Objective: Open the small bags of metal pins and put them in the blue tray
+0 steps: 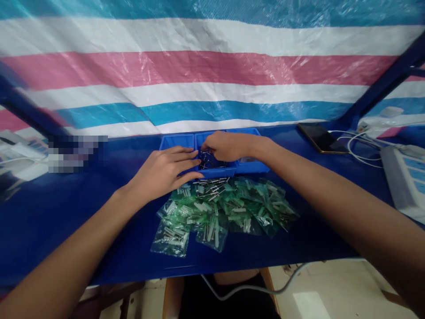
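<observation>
Centrally, the right hand (227,146) is held over metal pieces (208,162) in the middle blue bin (217,172), its grip indiscernible; the left hand (168,167) is placed alongside, fingers parted.

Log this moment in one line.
right hand: over metal fasteners in middle blue bin | left hand: spread at bin's left side | near side: clear plastic bags

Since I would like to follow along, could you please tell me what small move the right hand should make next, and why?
Probably pinch up a few metal fasteners: the right hand reaches into the middle blue bin where they lie, close to them, and the left hand lies spread at that bin's left side.
</observation>
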Tool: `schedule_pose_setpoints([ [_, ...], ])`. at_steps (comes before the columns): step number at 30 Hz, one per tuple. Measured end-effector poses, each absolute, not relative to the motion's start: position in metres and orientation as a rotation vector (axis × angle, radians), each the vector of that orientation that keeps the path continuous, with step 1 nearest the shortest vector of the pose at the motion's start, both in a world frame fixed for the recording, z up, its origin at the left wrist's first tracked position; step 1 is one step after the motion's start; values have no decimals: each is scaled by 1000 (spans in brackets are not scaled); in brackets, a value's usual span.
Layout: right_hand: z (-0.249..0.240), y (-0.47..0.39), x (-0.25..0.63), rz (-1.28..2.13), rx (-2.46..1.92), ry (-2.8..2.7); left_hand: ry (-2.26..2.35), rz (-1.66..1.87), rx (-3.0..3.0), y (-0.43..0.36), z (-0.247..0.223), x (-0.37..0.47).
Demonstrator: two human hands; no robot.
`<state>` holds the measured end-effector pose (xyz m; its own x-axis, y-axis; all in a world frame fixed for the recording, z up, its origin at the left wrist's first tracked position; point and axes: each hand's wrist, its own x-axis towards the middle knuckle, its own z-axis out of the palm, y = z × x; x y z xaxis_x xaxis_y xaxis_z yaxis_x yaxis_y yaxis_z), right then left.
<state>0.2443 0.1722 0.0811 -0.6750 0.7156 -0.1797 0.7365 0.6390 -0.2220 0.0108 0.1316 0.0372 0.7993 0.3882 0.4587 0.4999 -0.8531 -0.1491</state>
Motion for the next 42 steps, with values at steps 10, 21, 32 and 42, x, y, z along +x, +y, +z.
schedule_pose_setpoints([
  [10,86,156,233,-797,1282,2664,-707,-653,-2741,132,37,14],
  [21,85,167,243,-1013,1270,2782,-645,-678,-2701,131,37,16],
  [32,119,165,272,-1000,1297,2994,-730,-687,-2732,128,40,15],
  [42,121,132,251,-719,893,2929,-836,-609,-2782,127,46,16],
])
